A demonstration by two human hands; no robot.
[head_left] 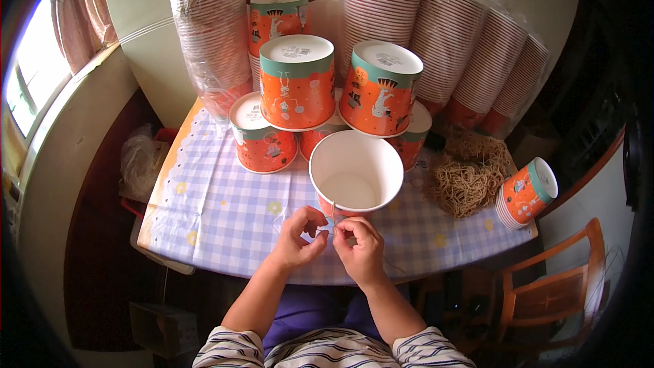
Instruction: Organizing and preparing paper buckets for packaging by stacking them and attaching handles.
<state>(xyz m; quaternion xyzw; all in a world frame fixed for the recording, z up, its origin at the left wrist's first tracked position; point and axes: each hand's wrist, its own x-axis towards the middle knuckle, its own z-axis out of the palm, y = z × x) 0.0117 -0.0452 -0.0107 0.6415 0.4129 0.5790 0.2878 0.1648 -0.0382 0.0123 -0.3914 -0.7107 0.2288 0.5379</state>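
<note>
"While you are reading from the left, what is standing there?"

"A plastic-wrapped stack of nested paper tubs [211, 41] is standing at the back of the worktop [231, 232]. Next, an upturned orange-and-green tub [296, 99] and its twin [381, 99] are resting on a lower row of tubs [267, 153]."

"And the hands?"

"The left hand [300, 237] is curving thumb and forefinger around a gap; I can't tell whether it is gripping anything. Just beside it, a thin strand [334, 213] is running up the front of an open white-lined tub [361, 163], which is standing upright. The right hand [359, 245] is seemingly pinching that strand."

"What could be going wrong?"

"If the hands are pulling hard, the strand could be dragging the tub frontward; if they are pinching loosely, it could be slipping away."

"Farther right?"

"Tan twine [466, 180] is lying tangled, so drawn lengths could be knotting. A short tub stack [528, 194] is standing near the right edge, where a stray elbow could be toppling it."
</note>
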